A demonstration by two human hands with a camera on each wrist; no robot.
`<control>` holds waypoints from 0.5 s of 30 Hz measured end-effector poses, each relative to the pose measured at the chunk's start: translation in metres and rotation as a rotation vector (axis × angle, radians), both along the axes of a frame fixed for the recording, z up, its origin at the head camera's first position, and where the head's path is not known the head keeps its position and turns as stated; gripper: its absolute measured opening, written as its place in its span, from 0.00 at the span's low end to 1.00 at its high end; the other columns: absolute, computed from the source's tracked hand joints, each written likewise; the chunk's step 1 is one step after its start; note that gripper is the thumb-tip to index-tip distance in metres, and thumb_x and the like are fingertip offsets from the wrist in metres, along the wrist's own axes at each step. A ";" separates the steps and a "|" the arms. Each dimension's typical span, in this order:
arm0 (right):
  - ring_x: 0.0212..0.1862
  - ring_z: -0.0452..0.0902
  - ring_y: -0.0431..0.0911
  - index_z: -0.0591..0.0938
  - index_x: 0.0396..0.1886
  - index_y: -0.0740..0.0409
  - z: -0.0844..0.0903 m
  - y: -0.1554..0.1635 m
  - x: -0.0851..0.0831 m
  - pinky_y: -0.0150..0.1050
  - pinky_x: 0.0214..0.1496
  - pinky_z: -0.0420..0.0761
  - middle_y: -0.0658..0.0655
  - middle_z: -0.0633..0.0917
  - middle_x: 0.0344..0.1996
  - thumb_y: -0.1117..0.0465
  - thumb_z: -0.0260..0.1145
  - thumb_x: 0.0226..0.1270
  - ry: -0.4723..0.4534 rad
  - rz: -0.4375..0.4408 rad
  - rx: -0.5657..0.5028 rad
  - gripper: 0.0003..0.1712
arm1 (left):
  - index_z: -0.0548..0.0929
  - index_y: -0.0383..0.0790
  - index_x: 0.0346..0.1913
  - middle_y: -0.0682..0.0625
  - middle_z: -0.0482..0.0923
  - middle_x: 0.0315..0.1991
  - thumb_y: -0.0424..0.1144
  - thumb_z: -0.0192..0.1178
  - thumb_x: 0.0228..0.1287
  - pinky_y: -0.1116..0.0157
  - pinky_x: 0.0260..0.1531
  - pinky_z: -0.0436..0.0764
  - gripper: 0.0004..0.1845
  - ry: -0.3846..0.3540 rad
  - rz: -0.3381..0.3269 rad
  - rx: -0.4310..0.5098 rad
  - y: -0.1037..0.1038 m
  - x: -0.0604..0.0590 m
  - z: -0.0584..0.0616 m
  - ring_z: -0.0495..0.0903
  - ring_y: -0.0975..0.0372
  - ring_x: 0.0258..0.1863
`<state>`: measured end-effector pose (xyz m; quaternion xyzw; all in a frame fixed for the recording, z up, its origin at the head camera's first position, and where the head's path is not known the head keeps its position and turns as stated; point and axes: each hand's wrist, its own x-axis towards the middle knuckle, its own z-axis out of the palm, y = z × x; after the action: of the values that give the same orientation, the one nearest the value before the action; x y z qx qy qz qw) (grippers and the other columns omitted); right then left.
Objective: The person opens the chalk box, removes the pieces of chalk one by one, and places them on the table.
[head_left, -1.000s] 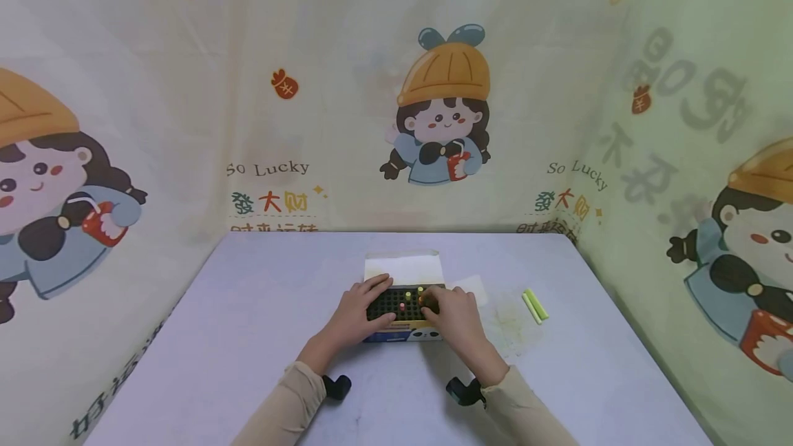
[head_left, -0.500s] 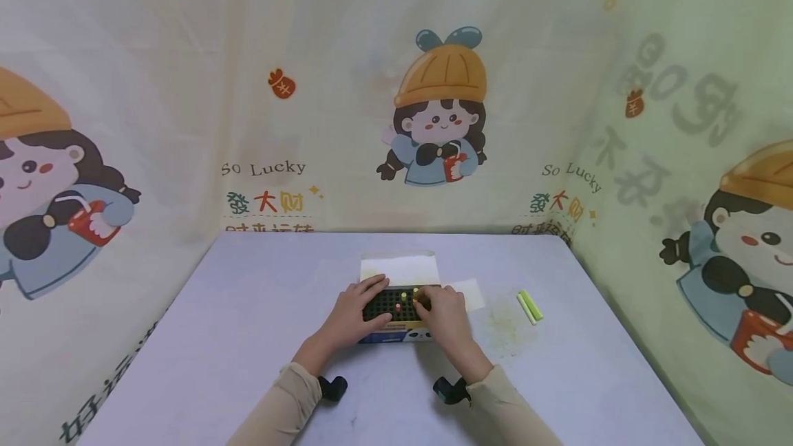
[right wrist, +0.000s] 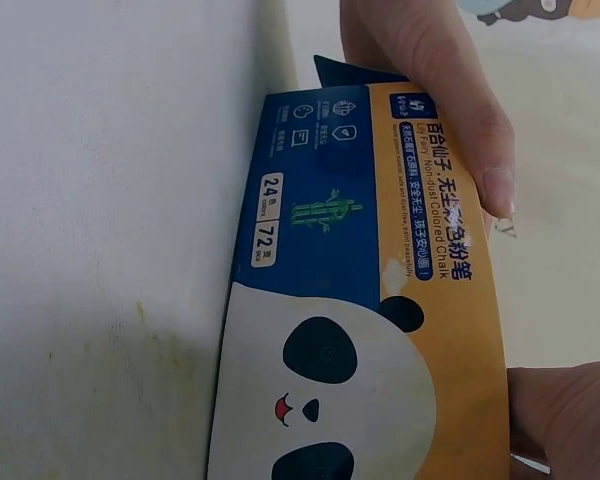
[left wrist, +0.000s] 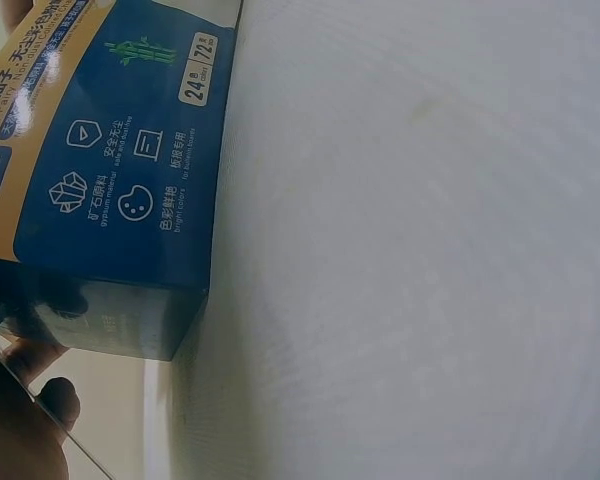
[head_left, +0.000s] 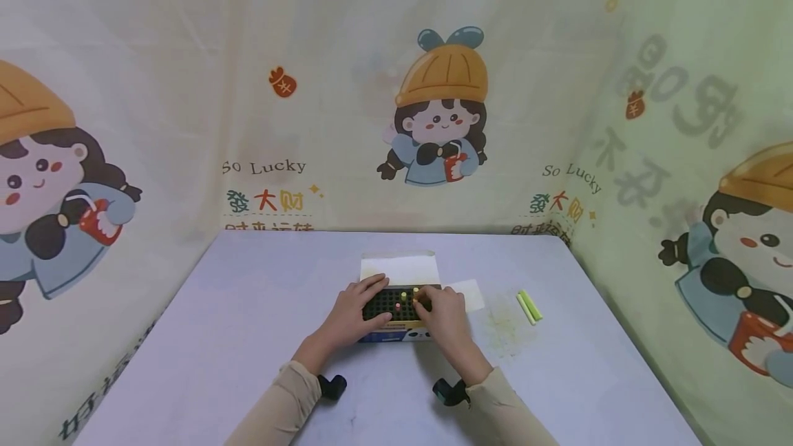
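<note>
The Lily Fairy chalk box (head_left: 396,326) stood on the table (head_left: 186,349), the left hand (head_left: 352,312) spread over its nine-o'clock end, fingers fairly straight. Near three o'clock, the right hand (head_left: 447,314) pinched an orange chalk stick (head_left: 415,300); seating or drawing it seemed in hand, calling for straight, gentle movement. The lid flap (head_left: 399,269) lay at twelve.

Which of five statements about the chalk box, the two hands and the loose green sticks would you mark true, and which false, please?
1. The chalk box bears a printed panda. True.
2. The two loose green sticks lie left of the box. False: the sticks lie to its right.
3. The left hand touches the box. True.
4. Every visible hole in the black tray is filled. False: many look empty.
5. The right hand is away from the box. False: it is at the box's right end.
</note>
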<state>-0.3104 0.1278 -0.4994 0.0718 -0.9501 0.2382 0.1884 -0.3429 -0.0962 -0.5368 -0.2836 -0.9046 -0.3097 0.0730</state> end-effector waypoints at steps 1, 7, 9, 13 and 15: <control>0.31 0.73 0.42 0.91 0.36 0.52 0.000 0.000 0.000 0.42 0.40 0.67 0.49 0.91 0.30 0.57 0.77 0.64 -0.002 0.001 0.000 0.05 | 0.64 0.54 0.81 0.54 0.59 0.81 0.63 0.61 0.71 0.31 0.61 0.66 0.40 0.004 -0.001 0.001 0.000 0.000 0.000 0.66 0.41 0.72; 0.31 0.74 0.44 0.90 0.35 0.54 0.000 0.001 -0.001 0.41 0.40 0.68 0.50 0.91 0.30 0.57 0.77 0.65 0.015 0.017 0.002 0.05 | 0.65 0.52 0.80 0.53 0.60 0.81 0.61 0.61 0.71 0.30 0.61 0.65 0.40 0.021 -0.010 0.012 0.000 0.000 0.002 0.65 0.39 0.73; 0.31 0.75 0.43 0.90 0.35 0.54 0.000 0.002 -0.001 0.42 0.40 0.69 0.50 0.91 0.31 0.57 0.76 0.65 0.022 0.022 0.003 0.05 | 0.65 0.53 0.81 0.53 0.59 0.81 0.61 0.61 0.71 0.30 0.62 0.65 0.40 0.012 -0.008 0.010 0.000 0.000 0.002 0.65 0.39 0.74; 0.30 0.74 0.42 0.89 0.36 0.54 0.001 0.003 0.000 0.42 0.40 0.70 0.50 0.91 0.31 0.57 0.75 0.67 0.025 0.034 0.008 0.05 | 0.64 0.53 0.81 0.54 0.59 0.81 0.62 0.61 0.71 0.31 0.62 0.65 0.40 0.000 -0.006 0.004 0.000 -0.001 0.000 0.65 0.40 0.73; 0.30 0.74 0.42 0.88 0.36 0.54 0.001 0.004 0.000 0.42 0.40 0.71 0.50 0.91 0.30 0.57 0.75 0.67 0.028 0.041 0.011 0.06 | 0.64 0.54 0.81 0.54 0.58 0.82 0.63 0.61 0.71 0.32 0.63 0.65 0.41 -0.007 -0.002 -0.002 0.000 -0.001 0.000 0.65 0.40 0.74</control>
<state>-0.3103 0.1318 -0.4981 0.0955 -0.9469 0.2358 0.1964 -0.3439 -0.0965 -0.5372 -0.2834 -0.9050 -0.3097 0.0694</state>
